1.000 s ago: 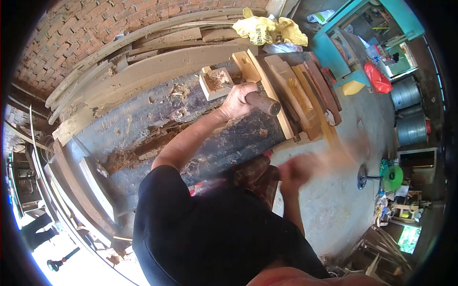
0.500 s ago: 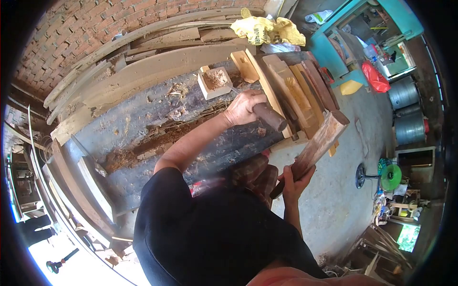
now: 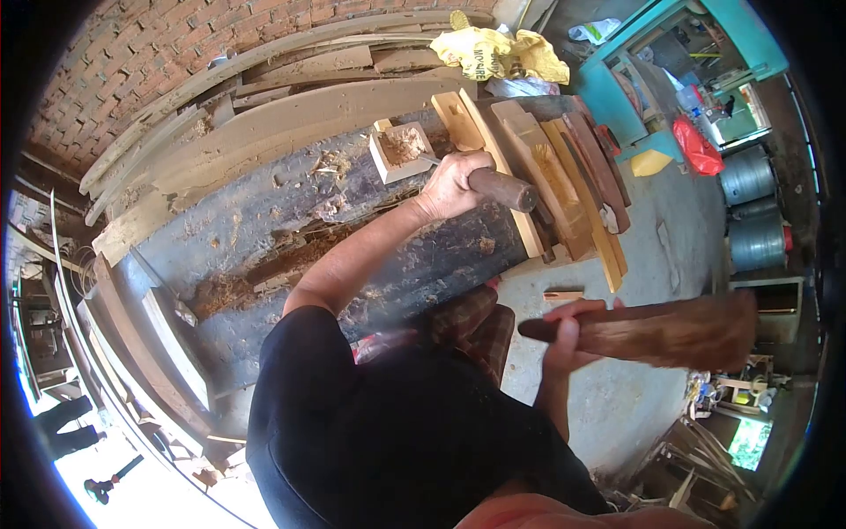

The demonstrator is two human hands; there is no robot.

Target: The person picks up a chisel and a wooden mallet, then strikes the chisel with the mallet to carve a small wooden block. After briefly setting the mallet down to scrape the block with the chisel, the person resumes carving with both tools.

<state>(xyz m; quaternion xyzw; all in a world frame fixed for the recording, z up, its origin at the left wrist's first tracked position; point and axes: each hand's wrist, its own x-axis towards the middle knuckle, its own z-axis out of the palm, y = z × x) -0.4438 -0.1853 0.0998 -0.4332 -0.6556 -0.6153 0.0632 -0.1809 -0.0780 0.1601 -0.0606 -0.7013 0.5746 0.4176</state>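
My left hand (image 3: pixel 452 187) is wrapped around the thick wooden handle of a chisel (image 3: pixel 504 189). The chisel's thin metal blade points left, its tip at the side of a pale wooden block (image 3: pixel 388 167) whose hollowed top holds wood chips. Out to the right, my right hand (image 3: pixel 571 342) grips the narrow end of a heavy wooden mallet (image 3: pixel 679 335). The mallet lies almost level, its wide end away from me and slightly blurred. Both chisel and block are over a dark, rough log bench (image 3: pixel 264 256).
Planks and shaped wooden pieces (image 3: pixel 551 181) lie along the bench's right end. Long boards (image 3: pixel 238 167) lean by the brick wall. A yellow sack (image 3: pixel 476 53) sits at the back. Metal drums (image 3: pixel 753 238) and scrap wood stand to the right on the concrete floor (image 3: pixel 639 406).
My right hand has swung the mallet right and down, away from the chisel handle, from a steep slant to nearly level. My left hand stays about where it was with the chisel.
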